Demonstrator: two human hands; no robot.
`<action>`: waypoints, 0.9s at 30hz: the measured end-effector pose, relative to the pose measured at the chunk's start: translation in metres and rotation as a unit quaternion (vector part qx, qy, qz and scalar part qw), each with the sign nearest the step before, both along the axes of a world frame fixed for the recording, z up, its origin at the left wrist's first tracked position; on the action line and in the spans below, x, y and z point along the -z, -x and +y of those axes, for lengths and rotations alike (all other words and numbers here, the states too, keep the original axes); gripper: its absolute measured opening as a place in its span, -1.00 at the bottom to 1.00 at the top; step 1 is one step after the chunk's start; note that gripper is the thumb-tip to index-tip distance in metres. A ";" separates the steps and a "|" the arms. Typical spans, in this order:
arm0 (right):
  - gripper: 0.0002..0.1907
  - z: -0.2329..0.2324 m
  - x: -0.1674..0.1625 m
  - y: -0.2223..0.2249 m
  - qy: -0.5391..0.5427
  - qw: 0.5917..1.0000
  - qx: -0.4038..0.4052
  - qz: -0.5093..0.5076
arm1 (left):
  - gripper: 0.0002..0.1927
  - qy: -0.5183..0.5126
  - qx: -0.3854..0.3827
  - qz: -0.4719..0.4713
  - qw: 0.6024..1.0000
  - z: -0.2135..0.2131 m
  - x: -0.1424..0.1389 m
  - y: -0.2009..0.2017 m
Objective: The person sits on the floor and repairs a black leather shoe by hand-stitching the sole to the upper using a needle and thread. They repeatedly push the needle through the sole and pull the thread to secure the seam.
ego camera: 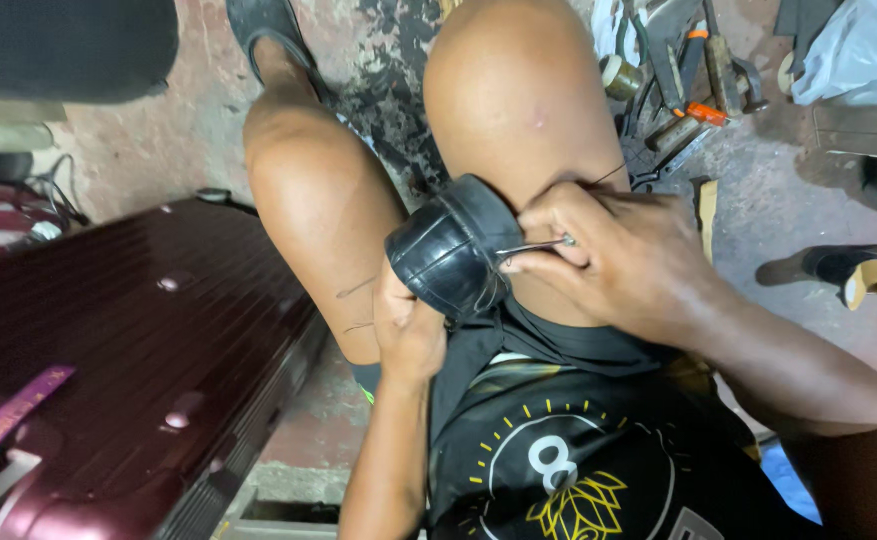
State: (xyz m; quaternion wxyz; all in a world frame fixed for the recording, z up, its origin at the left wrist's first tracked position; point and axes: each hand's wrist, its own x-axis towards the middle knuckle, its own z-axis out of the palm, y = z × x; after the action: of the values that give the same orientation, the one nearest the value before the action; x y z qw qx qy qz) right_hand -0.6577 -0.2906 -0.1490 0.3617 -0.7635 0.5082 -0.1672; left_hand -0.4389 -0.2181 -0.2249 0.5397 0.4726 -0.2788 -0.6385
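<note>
Gripping a thin metal awl (531, 246), the right hand (614, 262) is pinching its fingers (549, 262) together around the tool's near end. The awl's long axis is running roughly level, pointing away from the fingertips toward the black shoe (452, 250), and its tip is meeting the shoe's edge just beyond them. The left hand (409, 325) is cupping the shoe from below, fingers wrapped on it, bracing it between the knees (514, 90). A dark thread (607, 177) is trailing off behind the right knuckles. A maroon suitcase (129, 340) is lying well apart, past the left wrist.
</note>
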 end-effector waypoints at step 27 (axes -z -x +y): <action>-0.49 -0.018 -0.019 0.020 0.113 0.992 -0.050 0.022 | -0.60 0.037 0.125 -0.068 0.989 -0.007 -0.014 -0.026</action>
State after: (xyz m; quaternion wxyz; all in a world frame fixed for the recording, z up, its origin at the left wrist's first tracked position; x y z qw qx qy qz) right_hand -0.6774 -0.3087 -0.1295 0.2699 -0.8272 0.4555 -0.1882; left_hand -0.4126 -0.2248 -0.2114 0.4526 0.4557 -0.3955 -0.6566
